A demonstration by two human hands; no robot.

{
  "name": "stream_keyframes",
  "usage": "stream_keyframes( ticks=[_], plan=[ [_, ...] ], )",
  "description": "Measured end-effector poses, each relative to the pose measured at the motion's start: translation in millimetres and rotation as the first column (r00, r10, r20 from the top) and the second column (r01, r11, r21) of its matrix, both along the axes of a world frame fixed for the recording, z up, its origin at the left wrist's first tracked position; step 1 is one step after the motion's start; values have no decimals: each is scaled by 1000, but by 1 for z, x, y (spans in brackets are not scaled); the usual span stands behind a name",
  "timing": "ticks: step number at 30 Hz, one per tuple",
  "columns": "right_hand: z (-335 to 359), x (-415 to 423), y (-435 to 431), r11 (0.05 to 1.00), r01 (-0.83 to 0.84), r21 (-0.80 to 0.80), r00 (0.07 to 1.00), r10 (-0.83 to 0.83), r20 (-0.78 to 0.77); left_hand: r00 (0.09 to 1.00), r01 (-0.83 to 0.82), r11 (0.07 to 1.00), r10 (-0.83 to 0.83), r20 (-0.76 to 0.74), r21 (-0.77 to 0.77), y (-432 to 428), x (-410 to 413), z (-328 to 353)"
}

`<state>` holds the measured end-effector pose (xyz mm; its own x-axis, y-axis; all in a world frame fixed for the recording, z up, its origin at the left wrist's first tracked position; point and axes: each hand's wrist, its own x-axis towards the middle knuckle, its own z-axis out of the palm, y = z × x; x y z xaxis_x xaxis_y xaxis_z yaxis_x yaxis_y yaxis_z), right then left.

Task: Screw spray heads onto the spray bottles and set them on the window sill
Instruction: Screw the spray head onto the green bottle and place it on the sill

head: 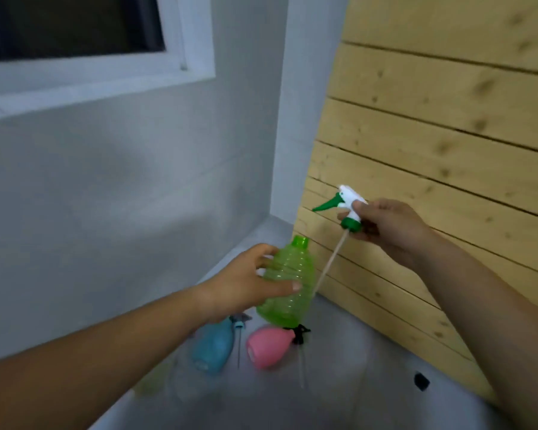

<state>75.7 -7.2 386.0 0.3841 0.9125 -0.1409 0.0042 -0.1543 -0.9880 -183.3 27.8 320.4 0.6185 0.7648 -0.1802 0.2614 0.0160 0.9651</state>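
My left hand (241,282) grips a translucent green spray bottle (288,290), held tilted in the air with its open neck pointing up. My right hand (389,226) holds a white and green spray head (347,204) by its collar, up and to the right of the bottle's neck. Its pale dip tube (328,262) hangs down beside the bottle, outside the neck. The white window sill (75,97) runs along the upper left, under a dark window.
On the white surface (370,383) below lie a blue bottle (213,349) and a pink bottle (269,346), with a light blue spray head (239,321) and a black spray head (300,333) next to them. A wooden plank wall (448,135) stands close on the right.
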Motion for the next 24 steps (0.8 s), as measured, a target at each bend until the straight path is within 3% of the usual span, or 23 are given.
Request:
stream_keyframes(
  ticks=[4,9,18,24],
  plan=[
    [68,-43,-23,968,100,230,995,-100,-12,999,-12,1000,11,39,21,-22,-48,27],
    [94,-81,-40,913,207,351,978,-202,-51,999,-22,996,18,42,88,-37,-95,33],
    [80,-110,-42,923,213,321,972,-168,-162,1000,-3,980,4,-4,197,-41,-114,34],
    [72,-109,-37,934,198,299,978,-167,-125,999,30,981,-22,-44,189,-42,-110,26]
  ],
)
